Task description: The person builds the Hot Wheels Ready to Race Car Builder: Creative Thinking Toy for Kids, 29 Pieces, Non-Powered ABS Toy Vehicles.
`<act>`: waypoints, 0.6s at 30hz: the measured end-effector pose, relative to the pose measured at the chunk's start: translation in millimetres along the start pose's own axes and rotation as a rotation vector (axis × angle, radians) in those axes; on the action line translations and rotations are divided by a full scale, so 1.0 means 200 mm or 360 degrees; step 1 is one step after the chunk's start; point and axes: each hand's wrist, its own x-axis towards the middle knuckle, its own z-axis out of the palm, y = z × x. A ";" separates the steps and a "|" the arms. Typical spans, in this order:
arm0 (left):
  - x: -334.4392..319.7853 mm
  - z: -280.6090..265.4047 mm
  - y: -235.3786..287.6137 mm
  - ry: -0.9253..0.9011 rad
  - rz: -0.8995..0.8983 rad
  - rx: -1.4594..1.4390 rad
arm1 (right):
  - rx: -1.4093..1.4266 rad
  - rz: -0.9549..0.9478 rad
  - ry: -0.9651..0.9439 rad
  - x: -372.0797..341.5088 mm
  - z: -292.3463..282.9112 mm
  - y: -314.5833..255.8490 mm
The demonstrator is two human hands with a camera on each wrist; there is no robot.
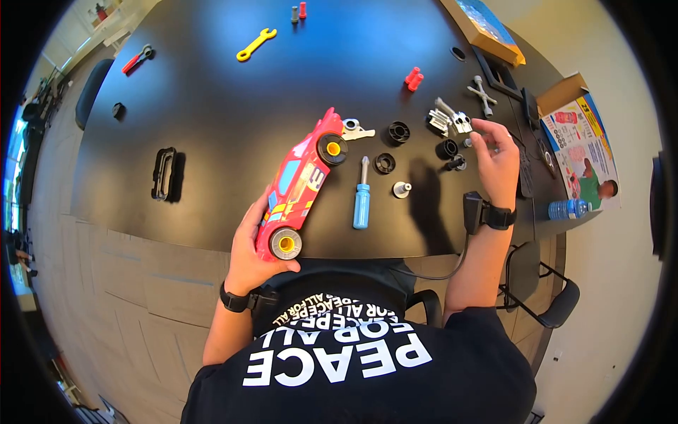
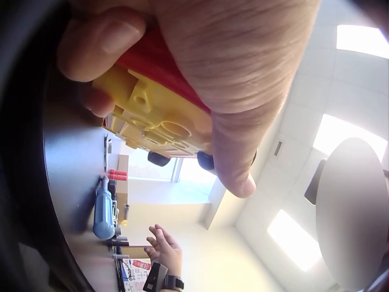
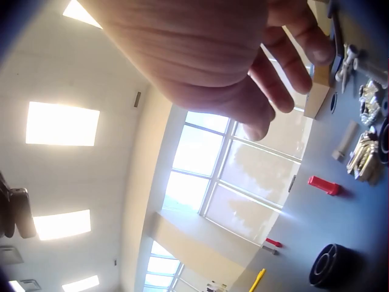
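My left hand [image 1: 248, 246] grips a red toy race car [image 1: 300, 187] by its rear end, tilted nose up over the table's near edge. The car's side carries a 3, and two black wheels with yellow hubs show. In the left wrist view its yellow underside [image 2: 161, 125] faces the camera. My right hand [image 1: 498, 157] hovers over the right side of the table, its fingers loosely bent and holding nothing. Close to its fingertips lie silver engine-like parts [image 1: 439, 121]. A blue screwdriver [image 1: 361, 205] lies between the hands, beside loose black wheels [image 1: 397, 133].
A yellow wrench [image 1: 256, 45], a red-handled ratchet [image 1: 137, 59] and a black frame-shaped part [image 1: 163, 174] lie farther left. Red bolts [image 1: 414, 79] and a grey cross-shaped wrench [image 1: 482, 97] are at the back. A printed box [image 1: 575, 141] and a water bottle [image 1: 568, 209] stand at the right.
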 end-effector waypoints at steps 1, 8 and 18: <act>0.00 0.01 0.02 0.0022 -0.0030 -0.0040 | -0.0008 0.0006 0.0010 0.01 0.00 -0.03; 0.00 0.00 0.01 0.0029 -0.0014 -0.0033 | -0.0407 0.0051 -0.0201 0.13 0.06 -0.09; 0.01 -0.01 0.01 -0.0019 0.0015 -0.0014 | -0.0450 0.0143 -0.0368 0.30 -0.15 0.31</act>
